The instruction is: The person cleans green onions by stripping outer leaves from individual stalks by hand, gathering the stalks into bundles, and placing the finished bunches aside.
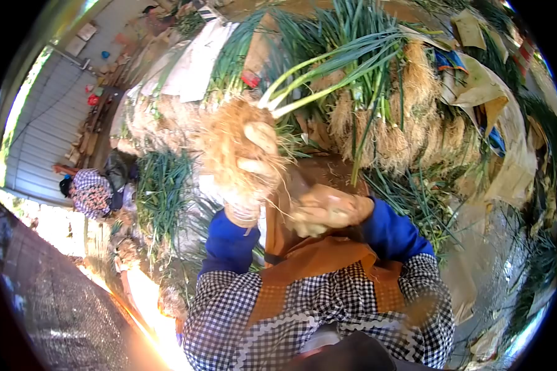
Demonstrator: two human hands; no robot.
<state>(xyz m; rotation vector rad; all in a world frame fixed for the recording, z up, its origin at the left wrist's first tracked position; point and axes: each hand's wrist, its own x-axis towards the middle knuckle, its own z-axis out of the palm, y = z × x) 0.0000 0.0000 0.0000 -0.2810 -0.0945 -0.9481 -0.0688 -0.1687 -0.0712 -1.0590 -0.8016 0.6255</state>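
Closest to the camera, a dark, blurred shape [359,353] covers part of my black-and-white checked smock [229,303]; beyond it the orange-brown apron [319,256] spreads over my lap, and I place everything by that apron. Ahead of it and to its left, raised in my left hand [260,148], is a bundle of green-leaved plants with pale stems and shaggy tan roots [229,133]. The fingers are closed around the root mass, while the stems slant away to the right. My right hand [331,207] is just above the apron, near the hanging roots; it is blurred, and I cannot tell whether its fingers are open or closed on anything.

Farther ahead of the apron lies a long pile of similar plants [414,80]; loose green leaves [164,195] lie to its left, and another person [93,193] is farther off that way.

As I judge it, a good hold takes the roots together firmly, without squeezing the slim stems, and with enough height that the root ends hang free of the apron.
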